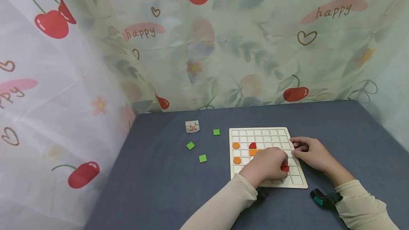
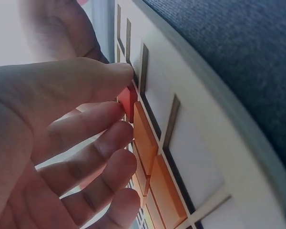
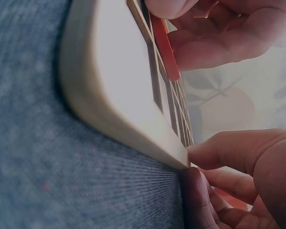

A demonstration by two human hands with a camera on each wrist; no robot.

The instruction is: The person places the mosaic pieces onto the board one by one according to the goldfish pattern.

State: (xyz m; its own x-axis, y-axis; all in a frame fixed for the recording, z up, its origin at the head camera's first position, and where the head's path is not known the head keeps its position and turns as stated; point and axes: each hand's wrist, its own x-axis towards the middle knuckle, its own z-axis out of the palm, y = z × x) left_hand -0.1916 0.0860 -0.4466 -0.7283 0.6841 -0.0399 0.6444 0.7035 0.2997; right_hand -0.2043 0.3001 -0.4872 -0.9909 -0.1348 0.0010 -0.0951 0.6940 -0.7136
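A pale wooden grid board (image 1: 265, 133) lies on the dark grey table (image 1: 166, 173). My left hand (image 1: 281, 164) hovers over the board's lower middle and pinches a small red piece (image 1: 285, 168) between thumb and fingertips. In the left wrist view the red piece (image 2: 127, 102) stands on edge beside a row of orange tiles (image 2: 148, 138) set in the board (image 2: 200, 157). My right hand (image 1: 298, 146) rests at the board's right edge. In the right wrist view its finger and thumb (image 3: 229, 157) pinch the board's edge (image 3: 119, 81). Two orange discs (image 1: 235, 145) and a red half-round piece (image 1: 252, 146) sit in cells.
Three green square tiles (image 1: 202, 158) lie loose on the table left of the board, with a small patterned card (image 1: 192, 126) behind them. A cherry-print curtain (image 1: 223, 45) hangs round the back and left. A black and teal wrist strap (image 1: 322, 198) shows at the right sleeve.
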